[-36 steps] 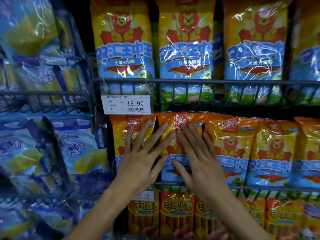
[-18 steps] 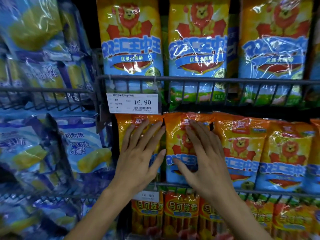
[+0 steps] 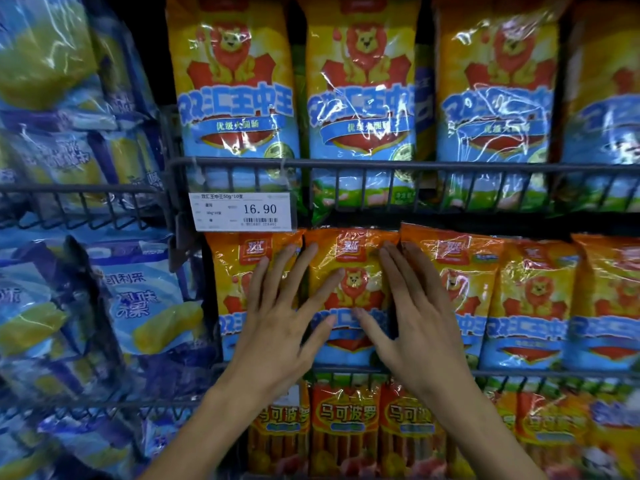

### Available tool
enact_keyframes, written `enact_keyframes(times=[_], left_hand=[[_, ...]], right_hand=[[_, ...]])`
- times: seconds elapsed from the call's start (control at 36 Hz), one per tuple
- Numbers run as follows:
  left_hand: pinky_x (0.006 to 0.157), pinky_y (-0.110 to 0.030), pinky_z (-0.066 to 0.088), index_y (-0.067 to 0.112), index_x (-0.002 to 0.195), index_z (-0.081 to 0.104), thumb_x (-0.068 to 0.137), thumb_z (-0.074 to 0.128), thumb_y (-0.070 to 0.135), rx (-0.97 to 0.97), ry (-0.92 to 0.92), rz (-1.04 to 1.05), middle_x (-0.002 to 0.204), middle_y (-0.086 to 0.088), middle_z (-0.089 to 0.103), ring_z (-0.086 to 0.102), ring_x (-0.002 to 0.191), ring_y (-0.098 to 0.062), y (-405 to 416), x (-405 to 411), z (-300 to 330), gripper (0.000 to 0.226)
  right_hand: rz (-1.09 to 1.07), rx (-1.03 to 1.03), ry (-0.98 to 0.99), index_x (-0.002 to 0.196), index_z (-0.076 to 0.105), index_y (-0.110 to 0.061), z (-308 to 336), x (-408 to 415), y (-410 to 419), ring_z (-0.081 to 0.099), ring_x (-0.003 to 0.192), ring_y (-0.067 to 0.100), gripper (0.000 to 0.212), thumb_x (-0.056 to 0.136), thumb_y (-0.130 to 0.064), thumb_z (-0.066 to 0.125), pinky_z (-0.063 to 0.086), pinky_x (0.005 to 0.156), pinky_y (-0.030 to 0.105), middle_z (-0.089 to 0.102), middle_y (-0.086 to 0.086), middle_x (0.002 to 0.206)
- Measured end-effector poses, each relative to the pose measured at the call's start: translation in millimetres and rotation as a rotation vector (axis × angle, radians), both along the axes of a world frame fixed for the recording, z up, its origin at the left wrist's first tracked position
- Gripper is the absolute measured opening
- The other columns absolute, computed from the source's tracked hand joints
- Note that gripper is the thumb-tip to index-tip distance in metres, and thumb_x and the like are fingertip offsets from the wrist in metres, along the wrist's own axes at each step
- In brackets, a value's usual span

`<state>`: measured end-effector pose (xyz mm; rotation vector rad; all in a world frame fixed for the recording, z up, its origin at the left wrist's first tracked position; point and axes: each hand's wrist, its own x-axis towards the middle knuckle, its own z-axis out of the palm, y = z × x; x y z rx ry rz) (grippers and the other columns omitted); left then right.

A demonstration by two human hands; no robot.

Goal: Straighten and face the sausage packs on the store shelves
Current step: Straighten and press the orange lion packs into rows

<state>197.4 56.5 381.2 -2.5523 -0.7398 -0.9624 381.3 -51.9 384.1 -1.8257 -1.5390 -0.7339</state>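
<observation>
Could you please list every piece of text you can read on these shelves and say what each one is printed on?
"16.90": price tag on the upper rail.
"双汇王中王": tall lion packs on the top shelf, and the tag's heading.
"双汇": logo on the orange packs between the hands.
"马可波罗": red packs on the bottom shelf.
Barcode digits and fine print: too small to read.

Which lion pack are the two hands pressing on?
Find the white price tag reading 16.90 on the wire rail. In the row just below it, count to the second orange lion pack from the left. It alone sits between the left hand and right hand, lion uncovered.
</observation>
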Motion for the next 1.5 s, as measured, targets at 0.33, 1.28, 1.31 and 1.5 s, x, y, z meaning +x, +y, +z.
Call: enact_keyframes(times=[0.33, 1.28, 1.31, 1.5], left_hand=[[0.125, -0.059, 0.002, 0.029, 0.162, 0.024, 0.106, 0.040, 0.046, 0.031, -0.074, 0.015, 0.172, -0.005, 0.007, 0.002, 0.158, -0.036, -2.3, -19.6, -15.0, 0.061], [0.123, -0.067, 0.002, 0.026, 0.160, 0.031, 0.102, 0.041, 0.051, -0.006, -0.075, 0.041, 0.171, -0.005, 0.015, -0.002, 0.156, -0.045, -18.4, -11.8, -43.1, 0.064], [0.123, -0.067, 0.001, 0.025, 0.160, 0.032, 0.101, 0.041, 0.051, -0.009, -0.078, 0.037, 0.171, -0.005, 0.015, -0.002, 0.156, -0.045, -18.8, -11.6, -42.6, 0.064], [0.122, -0.067, 0.000, 0.027, 0.161, 0.028, 0.101, 0.041, 0.051, 0.001, -0.042, 0.045, 0.171, -0.003, 0.013, -0.004, 0.155, -0.047, -19.0, -10.5, -40.8, 0.066]], right_hand=[[0.125, 0.050, 0.107, 0.163, 0.019, -0.017, -48.9, -11.1, -15.0, 0.014, 0.157, 0.016, 0.085, 0.095, -0.035, 0.068, 0.011, 0.127, 0.029, 0.014, -0.005, 0.171], [0.027, -0.031, 0.143, 0.163, 0.018, -0.020, -66.1, 14.2, -48.8, -0.001, 0.159, 0.026, 0.078, 0.101, -0.055, 0.049, 0.001, 0.129, 0.044, 0.002, -0.001, 0.172], [0.033, -0.039, 0.139, 0.163, 0.018, -0.020, -65.8, 14.4, -49.5, -0.002, 0.159, 0.027, 0.079, 0.101, -0.055, 0.051, 0.002, 0.129, 0.045, 0.002, -0.001, 0.172], [0.058, -0.086, 0.075, 0.163, 0.017, -0.020, -63.1, 15.8, -52.7, -0.002, 0.158, 0.028, 0.079, 0.101, -0.051, 0.055, 0.006, 0.128, 0.053, 0.004, -0.003, 0.172]])
